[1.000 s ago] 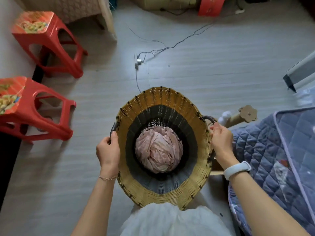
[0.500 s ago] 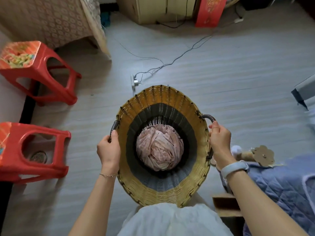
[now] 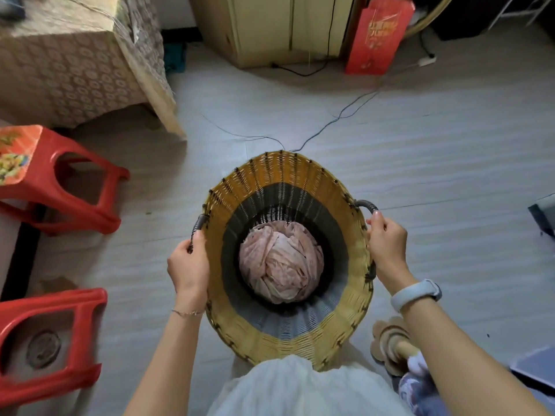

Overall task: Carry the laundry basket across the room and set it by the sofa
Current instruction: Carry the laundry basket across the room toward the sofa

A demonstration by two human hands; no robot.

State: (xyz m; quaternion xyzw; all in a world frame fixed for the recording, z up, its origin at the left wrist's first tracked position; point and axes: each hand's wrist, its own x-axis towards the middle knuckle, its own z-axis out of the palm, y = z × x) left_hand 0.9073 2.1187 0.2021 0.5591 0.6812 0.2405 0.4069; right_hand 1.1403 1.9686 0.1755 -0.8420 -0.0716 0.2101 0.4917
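So the tall round woven basket (image 3: 288, 259), yellow wicker at the rim with a dark grey band lower down, is up off the pale plank floor (image 3: 420, 175) and held right against the person's front, a bundle of crumpled pink cloth (image 3: 280, 262) sitting at the bottom. The left hand (image 3: 187, 265) has its fingers (image 3: 195, 244) curled shut around the dark wrapped handle on that side, and the right hand (image 3: 387, 247) is wrapped the same way around the opposite handle (image 3: 365, 205). Both grips look solid and the basket hangs pretty level.

I can't spot a sofa anywhere in view, so I'd guess there's still some carrying left.

What worries me is the floor. A thin dark cable (image 3: 336, 120) snakes across the boards just past the far rim of the basket, and the basket hides whatever's right under the feet, so catching a toe on that wire seems the likeliest trip. Two red plastic stools (image 3: 60, 181) sit off to the left, and a cardboard flower-shaped toy (image 3: 390, 343) lies on the floor near the right forearm. Swing wide either way and the basket could clip one. The load itself looks light and sits deep, so I doubt anything spills unless there's a stumble.
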